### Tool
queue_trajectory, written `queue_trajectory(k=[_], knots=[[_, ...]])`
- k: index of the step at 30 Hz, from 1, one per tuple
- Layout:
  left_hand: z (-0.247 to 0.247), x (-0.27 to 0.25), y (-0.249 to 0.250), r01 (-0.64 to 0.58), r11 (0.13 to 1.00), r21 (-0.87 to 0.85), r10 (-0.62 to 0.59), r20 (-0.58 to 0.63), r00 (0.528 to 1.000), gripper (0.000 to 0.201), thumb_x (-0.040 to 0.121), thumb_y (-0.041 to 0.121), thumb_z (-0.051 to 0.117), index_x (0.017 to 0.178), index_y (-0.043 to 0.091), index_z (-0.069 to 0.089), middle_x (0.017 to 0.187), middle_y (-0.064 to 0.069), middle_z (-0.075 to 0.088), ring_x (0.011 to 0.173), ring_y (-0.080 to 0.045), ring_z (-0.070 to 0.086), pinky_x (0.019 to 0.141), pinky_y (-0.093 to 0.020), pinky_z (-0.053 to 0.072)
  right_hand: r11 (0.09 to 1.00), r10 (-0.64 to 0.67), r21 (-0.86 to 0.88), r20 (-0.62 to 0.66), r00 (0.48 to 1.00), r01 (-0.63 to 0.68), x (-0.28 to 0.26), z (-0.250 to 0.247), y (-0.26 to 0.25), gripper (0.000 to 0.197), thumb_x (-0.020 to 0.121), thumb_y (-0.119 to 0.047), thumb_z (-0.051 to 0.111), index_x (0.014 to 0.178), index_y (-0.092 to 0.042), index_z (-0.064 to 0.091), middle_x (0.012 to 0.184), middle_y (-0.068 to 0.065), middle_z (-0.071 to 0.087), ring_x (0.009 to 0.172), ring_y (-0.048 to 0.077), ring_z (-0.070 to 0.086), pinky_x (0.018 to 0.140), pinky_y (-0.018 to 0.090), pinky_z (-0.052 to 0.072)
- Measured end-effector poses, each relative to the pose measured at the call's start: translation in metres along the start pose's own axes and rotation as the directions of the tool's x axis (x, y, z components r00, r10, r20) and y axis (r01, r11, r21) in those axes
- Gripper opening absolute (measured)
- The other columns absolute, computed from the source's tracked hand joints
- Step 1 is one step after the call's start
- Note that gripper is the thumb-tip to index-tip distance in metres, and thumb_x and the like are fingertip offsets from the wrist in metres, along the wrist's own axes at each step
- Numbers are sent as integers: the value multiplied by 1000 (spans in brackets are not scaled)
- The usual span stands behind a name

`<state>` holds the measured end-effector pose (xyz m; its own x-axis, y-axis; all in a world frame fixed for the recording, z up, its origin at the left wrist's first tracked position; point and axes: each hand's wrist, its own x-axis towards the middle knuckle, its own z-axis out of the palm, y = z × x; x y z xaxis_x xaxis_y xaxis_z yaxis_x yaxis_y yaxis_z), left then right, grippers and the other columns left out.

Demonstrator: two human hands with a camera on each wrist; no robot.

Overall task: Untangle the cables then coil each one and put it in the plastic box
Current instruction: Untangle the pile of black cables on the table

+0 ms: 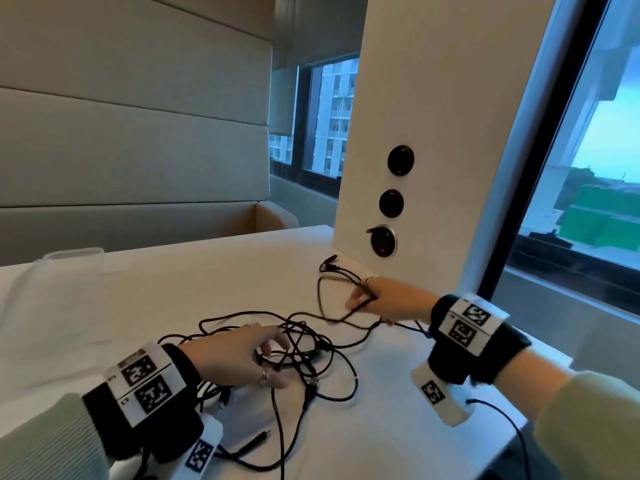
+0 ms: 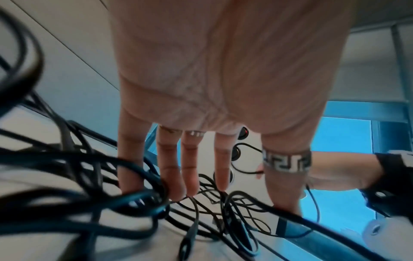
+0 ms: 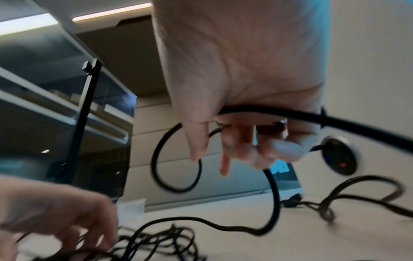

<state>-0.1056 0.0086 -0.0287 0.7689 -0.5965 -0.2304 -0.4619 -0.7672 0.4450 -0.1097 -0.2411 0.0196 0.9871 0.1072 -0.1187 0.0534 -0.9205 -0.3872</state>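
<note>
A tangle of thin black cables (image 1: 311, 358) lies in the middle of the white table (image 1: 173, 306). My left hand (image 1: 280, 362) is spread over the tangle, its straight fingers (image 2: 190, 176) touching the strands (image 2: 89, 176) without gripping any. Further right, near the pillar, my right hand (image 1: 363, 296) is raised a little off the table. Its curled fingers (image 3: 234, 141) hold one black cable (image 3: 335, 121), which loops below the hand and trails back into the tangle (image 3: 156, 243). The clear plastic box (image 1: 74, 256) stands at the table's far left edge, apart from both hands.
A white pillar (image 1: 433, 133) rises at the table's far right, carrying three round sockets (image 1: 391, 202); a plug sits in the lowest one (image 1: 382, 240). Loose connector ends (image 1: 329, 263) lie at its foot. A padded bench runs behind the table and a window on the right.
</note>
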Motion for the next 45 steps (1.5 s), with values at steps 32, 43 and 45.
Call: queue_trajectory(k=[32,43,45], knots=[[-4,3,-31,51,989,-139,-58,-50,997,52,86,-1,41,128,30,49,123,11,49,117,-9,46,98,-23,38,66,500,698,-641,582,713,44,-101,0,51,101,-37,16,120,1,44,110,20,61,90,29,68,61,32,59],[0,8,-38,85,979,-188,-97,-57,994,48,88,0,42,128,26,50,122,9,53,106,-10,50,90,-20,41,929,302,360,-594,745,-89,83,-32,83,25,98,-11,38,120,-1,44,90,5,50,77,21,50,66,38,45],[1,8,-39,83,976,-204,-98,-63,993,48,88,1,43,127,26,51,122,8,53,105,-10,50,89,-20,41,950,270,-34,-407,873,-310,82,-16,80,35,97,-21,46,126,-1,43,101,9,55,87,24,55,77,36,46]])
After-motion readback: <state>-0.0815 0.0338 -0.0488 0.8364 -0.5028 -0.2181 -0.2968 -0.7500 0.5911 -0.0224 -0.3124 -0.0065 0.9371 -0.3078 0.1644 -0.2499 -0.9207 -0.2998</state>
